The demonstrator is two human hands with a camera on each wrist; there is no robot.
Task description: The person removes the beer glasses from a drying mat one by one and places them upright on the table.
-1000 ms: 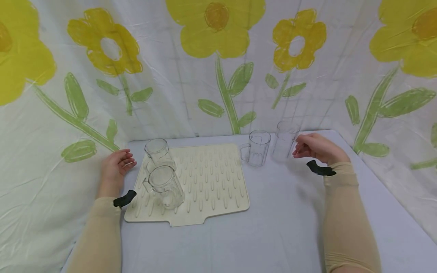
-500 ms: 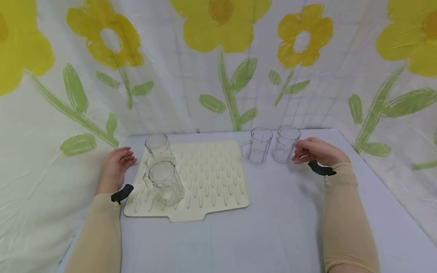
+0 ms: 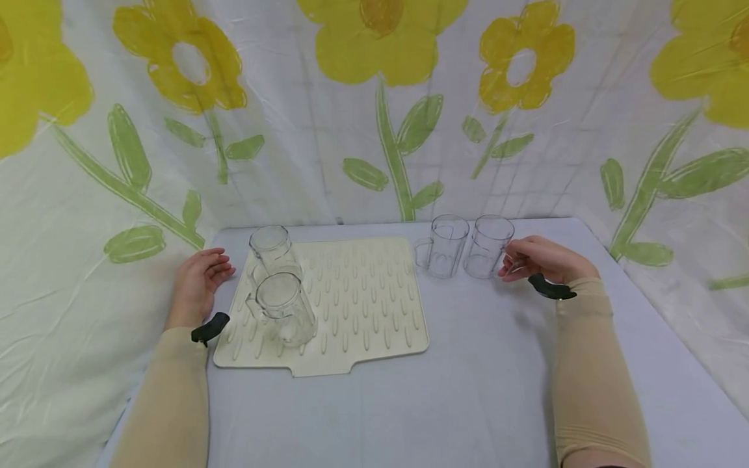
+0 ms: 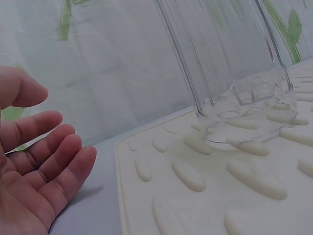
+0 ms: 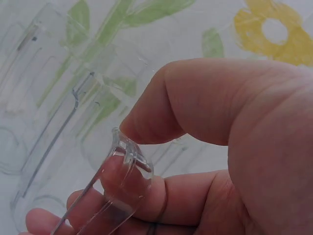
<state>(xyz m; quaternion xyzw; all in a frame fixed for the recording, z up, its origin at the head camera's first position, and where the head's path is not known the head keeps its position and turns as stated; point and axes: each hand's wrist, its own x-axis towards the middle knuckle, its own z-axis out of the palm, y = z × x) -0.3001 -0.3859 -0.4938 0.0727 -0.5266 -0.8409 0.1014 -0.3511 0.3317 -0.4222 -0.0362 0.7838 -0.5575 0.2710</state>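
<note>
My right hand (image 3: 541,257) grips the handle (image 5: 127,171) of a clear mug (image 3: 490,250), thumb on top and fingers curled behind it. That mug stands upright at the table's back right, close beside another clear mug (image 3: 447,247) whose handle faces left. Two more clear mugs, a rear one (image 3: 274,250) and a nearer one (image 3: 285,309), stand on the left part of a cream ridged drying mat (image 3: 374,292). Off the mat's left edge my left hand (image 3: 197,283) rests palm up with relaxed fingers, holding nothing, apart from the mug (image 4: 239,73) in the left wrist view.
A white cloth (image 3: 456,403) covers the table. Behind it and at both sides hangs a white curtain (image 3: 292,162) with yellow flowers. The mat has a short lip at its front edge.
My right hand has lowered the mug it grips, which now stands level with its neighbour and slightly nearer to it. The head view has tilted a little; my left hand stays by the mat.
</note>
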